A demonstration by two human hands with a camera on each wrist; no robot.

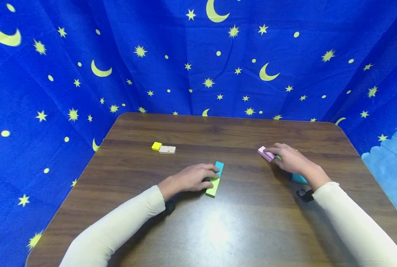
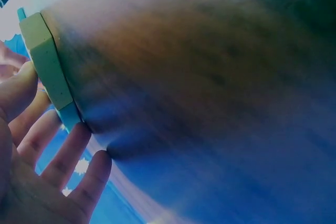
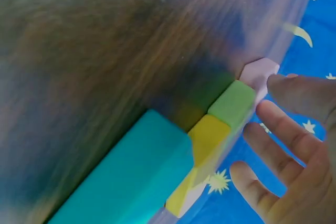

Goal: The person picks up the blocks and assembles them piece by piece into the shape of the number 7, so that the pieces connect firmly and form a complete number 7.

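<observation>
On the table, a lime green block (image 1: 212, 188) lies end to end with a light blue block (image 1: 219, 167), slightly angled. My left hand (image 1: 193, 178) rests over this pair with its fingers spread. In the left wrist view, its thumb (image 2: 23, 85) touches the lime green block's side and the other fingers look fairly straight. My right hand (image 1: 291, 159) pinches a pink block (image 1: 266, 154) between thumb and index finger. Beside the pink block, a green block (image 3: 231, 103), a yellow block (image 3: 209, 137) and a large teal block (image 3: 131, 174) form a row.
Farther left on the table (image 1: 135, 163) lie a yellow square block (image 1: 156, 146) and a speckled whitish block (image 1: 167, 150), touching. A blue curtain (image 1: 171, 66) with moons and stars hangs behind and beside the table.
</observation>
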